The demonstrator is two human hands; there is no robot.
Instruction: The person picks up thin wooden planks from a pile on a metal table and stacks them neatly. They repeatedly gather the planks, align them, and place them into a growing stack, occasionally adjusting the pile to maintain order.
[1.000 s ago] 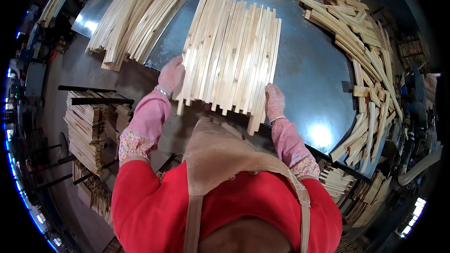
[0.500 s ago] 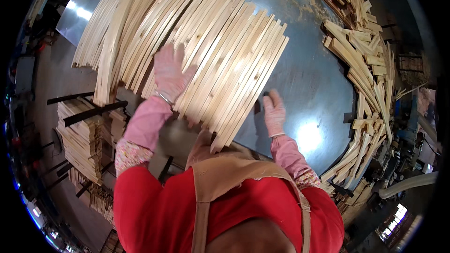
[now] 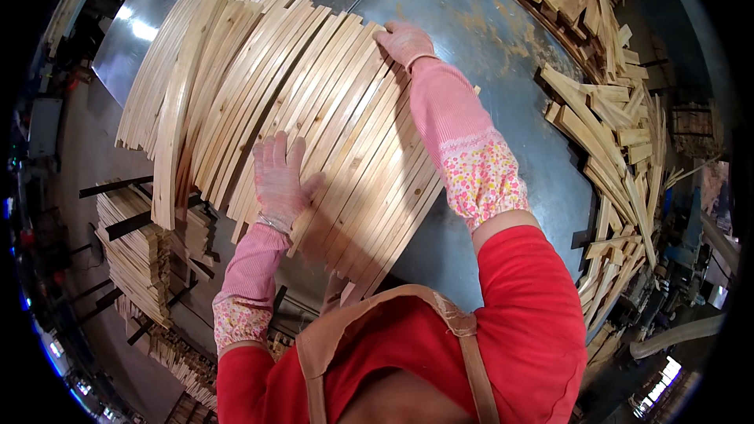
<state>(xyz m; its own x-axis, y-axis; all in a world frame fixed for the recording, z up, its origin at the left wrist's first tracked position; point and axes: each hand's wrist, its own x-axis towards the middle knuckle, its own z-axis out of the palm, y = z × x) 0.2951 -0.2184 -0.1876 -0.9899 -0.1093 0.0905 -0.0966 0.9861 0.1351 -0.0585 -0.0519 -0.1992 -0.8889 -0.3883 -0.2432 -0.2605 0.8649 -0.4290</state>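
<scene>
A wide row of pale wooden strips [image 3: 345, 122] lies side by side on a shiny metal table [image 3: 510, 141]. My left hand [image 3: 279, 184], in a pale thin glove, rests flat on the near part of the row, fingers spread and thumb apart. At the far ends of the strips, my right hand [image 3: 404, 42], also gloved, bends its fingers over the ends; its fingertips are partly hidden. My right forearm crosses above the row's right side and shades it. One longer board [image 3: 182, 102] lies slantwise on top of the strips at the left.
A stack of strips [image 3: 137, 259] stands on dark metal bars [image 3: 129, 225] at the lower left. Loose wood offcuts [image 3: 605, 126] heap along the table's right edge. A pale hose [image 3: 679, 335] runs at the far right. Sawdust [image 3: 463, 8] covers part of the far tabletop.
My right hand has gone from beside the row's right edge to the far ends of the strips. The strips have shifted toward me, with my left hand still on them, somewhat lower.
</scene>
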